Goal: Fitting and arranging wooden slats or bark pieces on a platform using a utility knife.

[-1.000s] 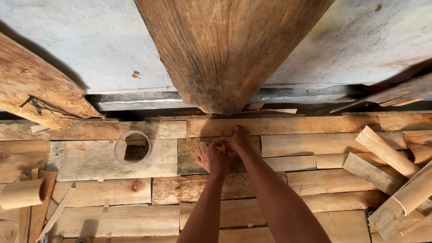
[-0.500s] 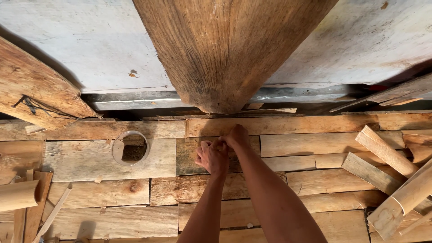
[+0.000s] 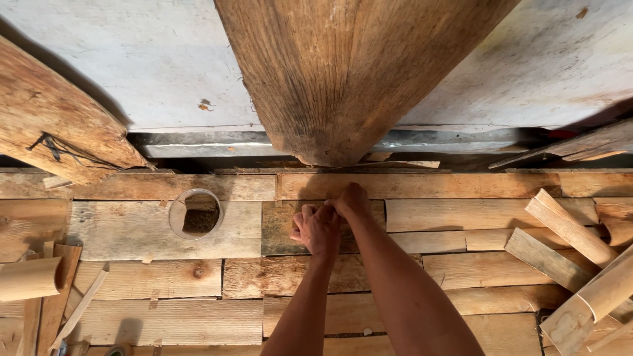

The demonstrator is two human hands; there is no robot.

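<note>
Both my hands meet on a short grey-brown board (image 3: 282, 227) set in a surface of rough wooden planks. My left hand (image 3: 318, 231) rests on the board's right part with its fingers curled under. My right hand (image 3: 351, 201) is closed like a fist just above it, at the board's top right corner, touching the left hand. I see nothing held in either hand; the fingertips are hidden. A long plank (image 3: 422, 186) runs along just above the hands.
A thick round timber beam (image 3: 343, 72) stands out over the planks right above the hands, and another log (image 3: 53, 125) at the left. A round hole (image 3: 196, 214) is cut in the plank to the left. Loose wood offcuts (image 3: 567, 227) lie piled at the right, and a curled piece (image 3: 26, 278) at the left.
My hands stay pressed on the same board, almost unmoved. The view has shifted slightly.
</note>
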